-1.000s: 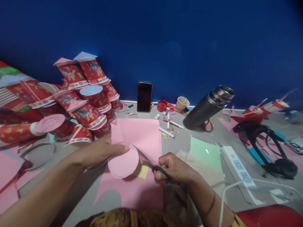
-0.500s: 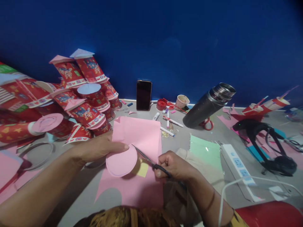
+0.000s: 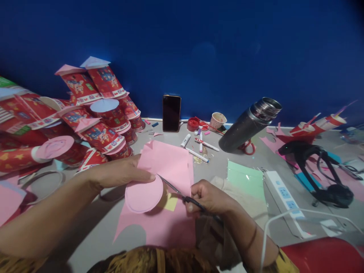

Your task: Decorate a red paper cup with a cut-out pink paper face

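While our left hand (image 3: 125,176) is pinching the pink disc (image 3: 143,196) over pink paper (image 3: 170,232), our right hand (image 3: 209,199) is gripping the scissors (image 3: 182,196); its lower rim is looking cut; its top is seemingly awaiting trimming.

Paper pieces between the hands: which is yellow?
The small yellow paper piece, right of the round pink paper disc that the left hand holds; the others there are pink.

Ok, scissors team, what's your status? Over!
Right hand on black-handled scissors. Left hand pinching pink paper disc. Left thumb close by the blade tips; yellow paper patch beside the disc.
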Tool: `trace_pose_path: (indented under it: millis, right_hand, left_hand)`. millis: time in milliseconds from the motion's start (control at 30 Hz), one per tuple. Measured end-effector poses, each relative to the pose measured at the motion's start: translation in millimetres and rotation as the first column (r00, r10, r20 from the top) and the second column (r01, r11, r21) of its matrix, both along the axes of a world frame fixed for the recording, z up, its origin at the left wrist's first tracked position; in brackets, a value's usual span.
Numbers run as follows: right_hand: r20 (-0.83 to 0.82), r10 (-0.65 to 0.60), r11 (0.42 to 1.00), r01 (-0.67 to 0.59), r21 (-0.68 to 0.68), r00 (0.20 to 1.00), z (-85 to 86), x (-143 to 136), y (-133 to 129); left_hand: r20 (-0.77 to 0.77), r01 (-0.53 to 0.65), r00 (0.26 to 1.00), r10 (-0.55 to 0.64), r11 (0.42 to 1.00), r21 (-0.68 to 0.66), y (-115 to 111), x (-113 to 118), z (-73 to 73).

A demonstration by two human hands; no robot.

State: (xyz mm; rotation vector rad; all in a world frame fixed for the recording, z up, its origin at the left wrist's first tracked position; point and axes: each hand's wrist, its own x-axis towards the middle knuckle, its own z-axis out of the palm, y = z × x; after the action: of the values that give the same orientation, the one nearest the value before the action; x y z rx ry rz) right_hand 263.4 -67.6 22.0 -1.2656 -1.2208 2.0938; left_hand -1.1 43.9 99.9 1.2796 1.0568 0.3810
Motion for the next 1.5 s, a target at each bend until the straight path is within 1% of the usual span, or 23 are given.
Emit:
trace_pose_path:
  millis: [67,100,167,200,267,333,367,400,467,533,633,733,767,800,967,1033,1100,1200,1267,1333,1400,1500]
  right_hand:
    - [-0.004,-0.029,1.0,0.029,-0.011,1.0,-2.5,-0.6,-0.1]
    - [-0.006,-0.046,0.999,0.046,-0.015,0.999,-3.9,-1.0,0.0]
    - [-0.024,-0.082,0.997,0.082,-0.013,0.996,-5.9,-1.7,0.5]
    - [-0.033,-0.098,0.995,0.098,-0.001,0.995,-6.3,-1.9,1.0]
    - [-0.039,-0.121,0.992,0.122,0.042,0.992,-6.4,-2.3,2.0]
    - [-0.041,-0.144,0.986,0.147,0.082,0.989,-6.8,-3.0,2.8]
    - [-0.045,-0.156,0.983,0.159,0.094,0.987,-7.5,-3.6,3.0]
    - [-0.051,-0.166,0.98,0.17,0.101,0.985,-8.7,-4.3,3.0]
    - [-0.067,-0.179,0.977,0.185,0.103,0.982,-12.2,-5.8,2.7]
    - [-0.084,-0.185,0.976,0.193,0.104,0.979,-16.0,-7.2,2.4]
    - [-0.112,-0.188,0.976,0.198,0.091,0.976,-19.6,-8.6,2.5]
    - [-0.153,-0.186,0.978,0.198,0.064,0.97,-19.2,-9.9,3.2]
    - [-0.169,-0.187,0.979,0.198,0.054,0.968,-18.3,-10.4,3.4]
    - [-0.183,-0.189,0.979,0.2,0.044,0.965,-17.3,-10.9,3.7]
    - [-0.214,-0.166,0.985,0.174,0.018,0.963,-13.4,-11.9,4.3]
    - [-0.215,-0.142,0.989,0.15,0.021,0.966,-13.5,-10.6,4.2]
    - [-0.209,-0.113,0.992,0.122,0.03,0.971,-14.3,-8.2,3.9]
    - [-0.191,-0.063,0.996,0.074,0.047,0.98,-16.0,-3.8,3.4]
    - [-0.183,-0.054,0.996,0.065,0.054,0.982,-16.4,-1.8,3.4]
    - [-0.181,-0.058,0.996,0.069,0.054,0.982,-15.9,-1.2,3.6]
    - [-0.177,-0.055,0.997,0.065,0.05,0.983,-14.1,-1.8,3.9]
    - [-0.173,-0.034,0.998,0.043,0.046,0.984,-9.8,-3.3,3.9]
  left_hand:
    - [-0.027,0.133,0.991,-0.134,0.99,-0.046,6.1,-3.1,-2.6]
    - [-0.032,0.177,0.983,-0.179,0.983,-0.051,8.4,-4.7,-4.6]
    - [-0.012,0.173,0.985,-0.173,0.984,-0.039,9.0,-6.7,-10.1]
    - [0.001,0.143,0.99,-0.143,0.989,-0.048,6.6,-6.8,-13.4]
    - [0.088,-0.015,0.996,0.02,0.998,-0.066,-3.8,-4.7,-20.9]
    - [0.18,-0.2,0.961,0.209,0.977,-0.068,-19.0,0.0,-29.2]
    - [0.204,-0.262,0.94,0.273,0.962,-0.078,-26.7,3.2,-33.2]
    - [0.226,-0.306,0.921,0.317,0.948,-0.084,-33.6,6.6,-36.8]
    - [0.259,-0.346,0.899,0.353,0.935,-0.077,-43.0,13.8,-41.8]
    - [0.25,-0.375,0.895,0.369,0.927,-0.024,-46.3,19.9,-42.4]
    - [0.112,-0.423,0.905,0.41,0.892,0.161,-44.5,24.5,-36.6]
    - [-0.037,-0.42,0.885,0.465,0.83,0.367,-42.7,22.8,-31.0]
    - [-0.056,-0.413,0.879,0.474,0.815,0.405,-42.7,21.2,-30.4]
    - [-0.061,-0.403,0.881,0.468,0.813,0.42,-42.9,19.3,-30.4]
    - [0.021,-0.339,0.936,0.352,0.88,0.332,-43.7,11.2,-35.6]
    - [0.03,-0.342,0.935,0.352,0.881,0.327,-42.3,9.2,-38.8]
    - [0.026,-0.374,0.922,0.387,0.868,0.328,-39.8,7.0,-42.1]
    - [0.039,-0.465,0.875,0.483,0.815,0.346,-35.2,3.1,-46.7]
    - [0.086,-0.524,0.841,0.534,0.767,0.369,-33.0,0.9,-49.3]
    - [0.159,-0.558,0.826,0.541,0.746,0.364,-32.4,0.0,-51.5]
    - [0.23,-0.565,0.825,0.517,0.766,0.305,-33.4,0.2,-52.8]
    - [0.286,-0.531,0.833,0.474,0.831,0.169,-36.6,1.3,-51.6]
